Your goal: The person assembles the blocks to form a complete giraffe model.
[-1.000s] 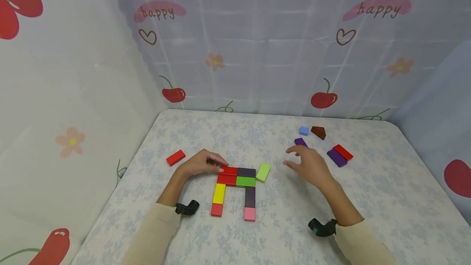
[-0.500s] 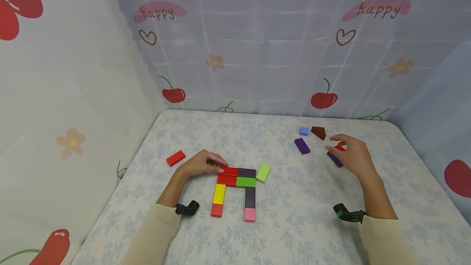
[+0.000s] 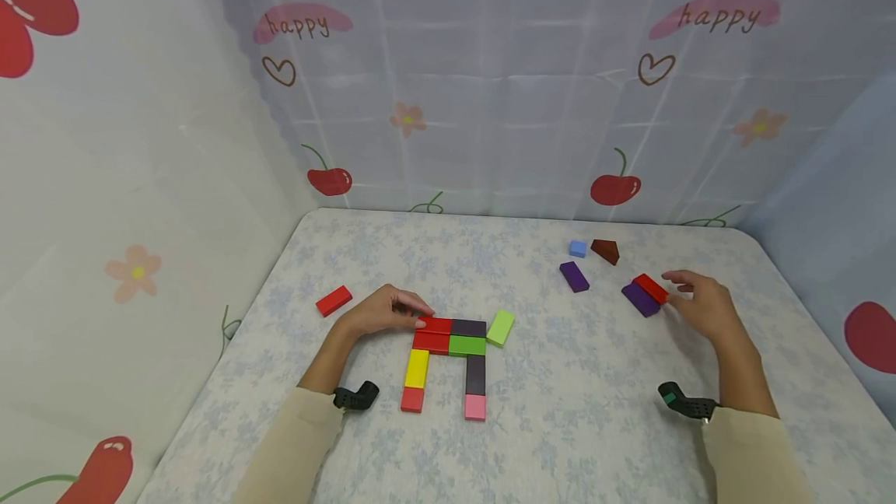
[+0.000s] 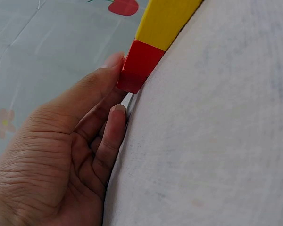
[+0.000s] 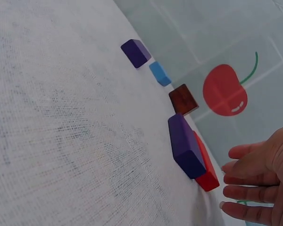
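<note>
In the head view, my left hand (image 3: 383, 309) is at the upper left corner of a flat pattern of coloured blocks. Its thumb and a finger pinch the end of the upper red block (image 3: 437, 325). Joined to this are a lower red block (image 3: 430, 344), a green block (image 3: 467, 345), dark blocks, a yellow block (image 3: 417, 369) and a pink block (image 3: 475, 408). My right hand (image 3: 707, 308) is at the right, fingers loosely extended, beside another red block (image 3: 652, 288) that lies against a purple block (image 3: 640, 300). In the right wrist view, nothing sits between its fingers.
A lime block (image 3: 500, 328) lies slanted at the pattern's right corner. A loose red block (image 3: 334, 301) is left. Back right are a purple block (image 3: 575, 277), a small blue block (image 3: 577, 249) and a brown block (image 3: 606, 251). Patterned curtains (image 3: 476, 99) border the table.
My right hand has moved right, past the purple blocks, to the right side of the red block there. My left hand and the pattern have stayed in place.
</note>
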Motion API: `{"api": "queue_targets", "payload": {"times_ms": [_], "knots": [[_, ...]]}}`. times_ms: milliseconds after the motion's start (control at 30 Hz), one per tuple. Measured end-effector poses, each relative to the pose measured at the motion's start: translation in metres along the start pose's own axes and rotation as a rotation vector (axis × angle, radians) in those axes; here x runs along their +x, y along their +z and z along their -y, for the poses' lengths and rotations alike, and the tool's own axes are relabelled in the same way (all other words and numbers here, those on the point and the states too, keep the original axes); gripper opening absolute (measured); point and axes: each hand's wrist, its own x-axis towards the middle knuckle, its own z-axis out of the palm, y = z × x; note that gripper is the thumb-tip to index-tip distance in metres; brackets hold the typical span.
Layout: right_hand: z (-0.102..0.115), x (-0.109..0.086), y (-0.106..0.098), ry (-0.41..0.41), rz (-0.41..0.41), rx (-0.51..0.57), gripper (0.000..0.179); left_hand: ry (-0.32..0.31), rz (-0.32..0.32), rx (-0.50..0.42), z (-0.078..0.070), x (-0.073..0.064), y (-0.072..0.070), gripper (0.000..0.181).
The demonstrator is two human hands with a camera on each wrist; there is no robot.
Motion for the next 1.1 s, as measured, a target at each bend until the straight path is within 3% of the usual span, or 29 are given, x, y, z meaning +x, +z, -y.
{"api": "queue_targets", "payload": {"times_ms": [367,633,1100], "knots": [[-0.002,0.005,0.005,0.000,0.099,0.032,0.063,0.002,-0.003,-0.012,-0.002,-0.001,0.000,0.024],[-0.002,0.009,0.007,-0.095,0.143,-0.019,0.064,0.006,-0.010,-0.013,-0.001,0.000,-0.001,0.026],[-0.006,0.005,0.012,-0.068,0.055,-0.023,0.053,0.002,0.000,-0.015,-0.001,0.000,0.001,0.025]]}}
